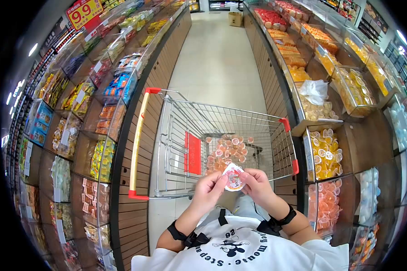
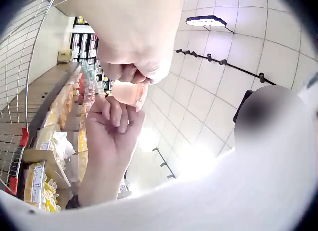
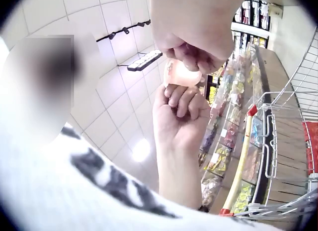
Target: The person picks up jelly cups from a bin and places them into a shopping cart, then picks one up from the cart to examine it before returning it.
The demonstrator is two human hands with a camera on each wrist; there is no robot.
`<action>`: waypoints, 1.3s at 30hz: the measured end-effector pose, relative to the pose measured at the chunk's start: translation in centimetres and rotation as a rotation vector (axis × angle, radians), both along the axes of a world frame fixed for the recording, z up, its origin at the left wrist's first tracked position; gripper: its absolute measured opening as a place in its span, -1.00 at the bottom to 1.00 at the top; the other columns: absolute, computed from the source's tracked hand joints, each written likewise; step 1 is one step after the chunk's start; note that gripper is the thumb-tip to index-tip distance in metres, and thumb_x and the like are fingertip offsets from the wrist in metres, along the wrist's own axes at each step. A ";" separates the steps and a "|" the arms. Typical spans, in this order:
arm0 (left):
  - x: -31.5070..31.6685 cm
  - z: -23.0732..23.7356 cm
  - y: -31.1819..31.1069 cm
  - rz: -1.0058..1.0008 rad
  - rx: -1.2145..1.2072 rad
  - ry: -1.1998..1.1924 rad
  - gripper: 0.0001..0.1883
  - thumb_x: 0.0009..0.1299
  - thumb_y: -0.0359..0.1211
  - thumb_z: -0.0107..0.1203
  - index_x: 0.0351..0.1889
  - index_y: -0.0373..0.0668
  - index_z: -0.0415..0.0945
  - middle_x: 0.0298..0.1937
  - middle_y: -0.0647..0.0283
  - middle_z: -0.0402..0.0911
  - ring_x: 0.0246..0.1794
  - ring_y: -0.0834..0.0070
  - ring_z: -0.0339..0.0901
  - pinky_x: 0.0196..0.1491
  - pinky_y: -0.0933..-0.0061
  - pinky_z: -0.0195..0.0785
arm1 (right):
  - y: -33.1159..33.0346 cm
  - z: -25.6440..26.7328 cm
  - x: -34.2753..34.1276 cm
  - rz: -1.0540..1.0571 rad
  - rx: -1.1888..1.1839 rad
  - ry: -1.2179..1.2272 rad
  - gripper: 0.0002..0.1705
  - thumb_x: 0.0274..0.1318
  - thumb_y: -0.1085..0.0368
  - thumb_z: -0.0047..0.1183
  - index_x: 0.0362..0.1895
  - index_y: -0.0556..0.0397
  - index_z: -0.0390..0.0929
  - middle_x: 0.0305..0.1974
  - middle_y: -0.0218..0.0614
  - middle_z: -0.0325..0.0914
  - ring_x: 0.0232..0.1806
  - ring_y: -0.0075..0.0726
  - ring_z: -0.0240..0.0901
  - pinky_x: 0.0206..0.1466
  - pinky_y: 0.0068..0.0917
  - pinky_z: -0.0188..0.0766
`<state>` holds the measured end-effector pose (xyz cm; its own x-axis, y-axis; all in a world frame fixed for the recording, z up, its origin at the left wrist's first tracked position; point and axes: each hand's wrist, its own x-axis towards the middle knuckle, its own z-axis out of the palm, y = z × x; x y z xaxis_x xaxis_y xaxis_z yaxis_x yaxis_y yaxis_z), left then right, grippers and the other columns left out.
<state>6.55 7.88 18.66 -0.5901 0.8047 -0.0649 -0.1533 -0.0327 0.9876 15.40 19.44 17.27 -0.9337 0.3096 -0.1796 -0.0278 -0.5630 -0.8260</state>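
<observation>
Both hands meet over the cart and hold one jelly cup with a printed lid facing up. My left hand pinches its left edge with thumb and fingers. At the opposite edge, my right hand pinches it the same way. From below, the left wrist view shows the translucent, peach-coloured cup between the curled fingers of both hands. More orange-pink jelly cups lie loose in the shopping cart, just beyond the hands.
Bins of wrapped sweets line the aisle's left side. On the right are bins of yellow jelly cups and pink jelly cups, with a white plastic bag above. A cardboard box stands at the aisle's far end.
</observation>
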 end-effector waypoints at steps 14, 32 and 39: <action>1.6 1.0 -3.8 -0.076 0.033 -0.089 -0.73 0.20 -0.31 -0.21 -0.72 -0.17 0.19 -0.76 0.49 0.14 -0.73 0.82 0.03 -0.68 0.77 -0.12 | -5.0 1.7 2.2 -0.110 -0.038 0.005 -0.73 -0.05 0.28 -0.23 -0.73 0.04 0.20 -0.83 -0.58 0.01 -0.81 -0.71 -0.10 -0.75 -0.71 -0.12; 1.8 3.4 -2.7 -0.016 0.322 -0.086 -0.73 0.20 -0.22 -0.23 -0.64 -0.18 0.20 -0.52 0.40 0.28 -0.70 0.81 0.09 -0.67 0.80 -0.07 | -3.4 7.9 1.6 -0.263 0.894 0.317 -0.75 -0.08 0.33 -0.20 -0.73 0.15 0.22 -0.79 -0.49 0.13 -0.75 -0.73 -0.04 -0.74 -0.72 -0.12; 1.2 3.7 -2.4 -0.036 0.347 0.087 -0.73 0.20 -0.21 -0.21 -0.62 -0.20 0.25 -0.60 0.42 0.28 -0.68 0.80 0.12 -0.65 0.80 -0.05 | -2.7 7.9 1.4 -0.247 0.816 0.298 -0.81 -0.11 0.37 -0.18 -0.68 0.17 0.26 -0.76 -0.45 0.14 -0.71 -0.68 0.00 -0.69 -0.70 -0.06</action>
